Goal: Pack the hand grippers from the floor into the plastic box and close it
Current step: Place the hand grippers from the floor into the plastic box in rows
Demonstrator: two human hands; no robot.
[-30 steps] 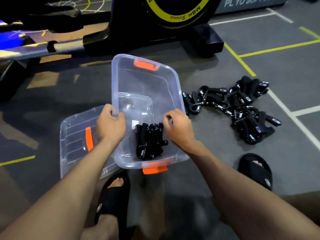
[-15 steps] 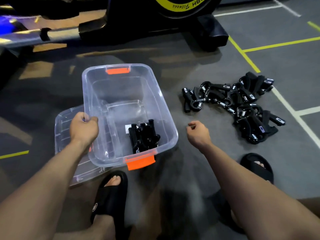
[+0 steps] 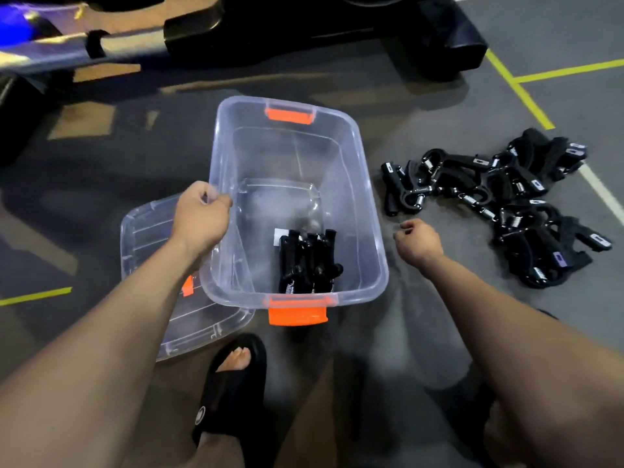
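A clear plastic box (image 3: 366,204) with orange latches stands open on the grey floor in front of me. A few black hand grippers (image 3: 309,261) lie packed at its near end. My left hand (image 3: 201,217) is closed on the box's left rim. To the right of the box, above the floor, my right hand (image 3: 418,241) hangs with its fingers curled and nothing in it. A pile of several black hand grippers (image 3: 499,204) lies on the floor just beyond that hand. The clear lid (image 3: 152,248) lies flat under the box's left side.
Dark exercise equipment (image 3: 304,32) stands on the floor behind the box. My left foot in a black slide sandal (image 3: 233,383) is just in front of the box. Yellow and white lines mark the floor at right.
My right hand has come out of the box and swung right, toward the pile. My left hand kept its hold on the rim while the box shifted a little.
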